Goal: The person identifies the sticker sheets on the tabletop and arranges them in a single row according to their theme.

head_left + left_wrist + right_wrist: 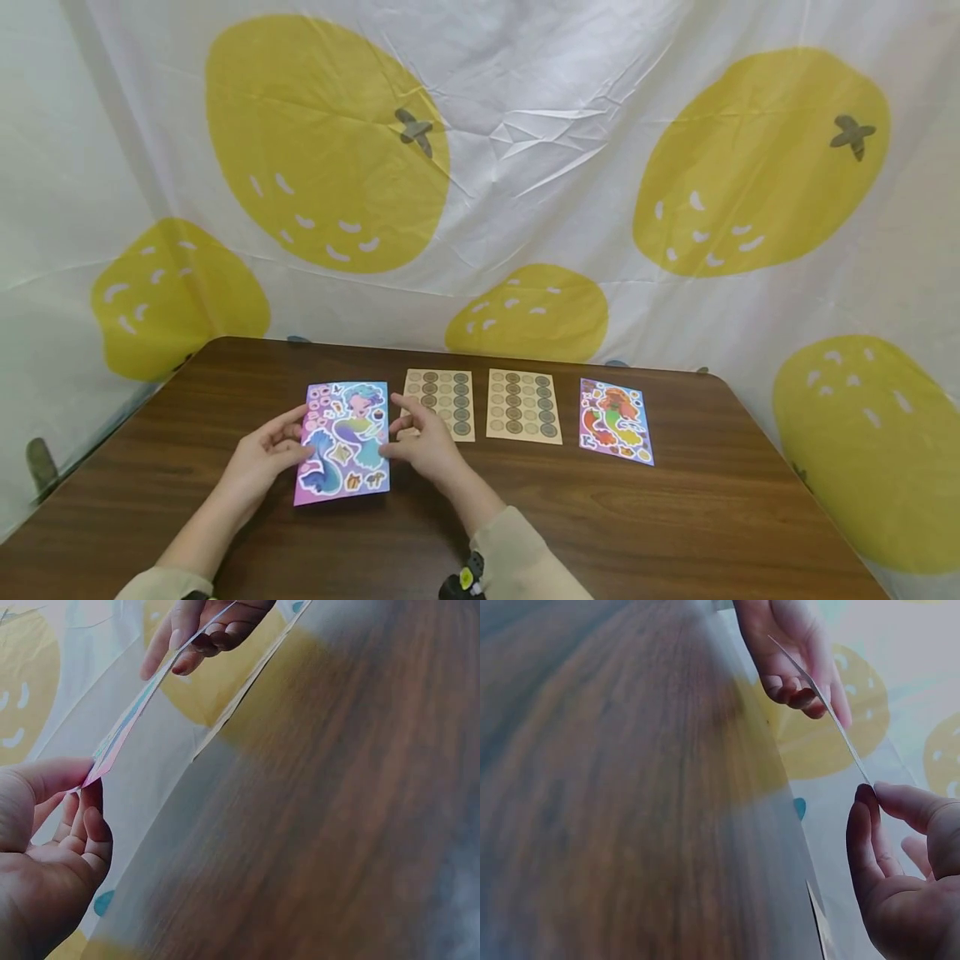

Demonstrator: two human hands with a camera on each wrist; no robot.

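Observation:
A purple-and-blue mermaid sticker sheet (pixel 345 442) is held up over the left part of the table by both hands. My left hand (pixel 262 458) pinches its left edge between thumb and fingers. On the opposite edge, the thumb and fingers of my right hand (pixel 431 446) pinch it, with the index finger extended. Both wrist views show the sheet edge-on as a thin strip, raised off the wood. In the right wrist view the sheet (pixel 840 731) bends slightly near its far end.
Two beige sheets of round stickers, one partly behind my right hand (pixel 459 412) and one beside it (pixel 523 406), lie along the back of the brown table (pixel 675 533). Further right lies another mermaid sticker sheet (pixel 617 421). A white cloth with yellow fruit (pixel 540 200) hangs behind.

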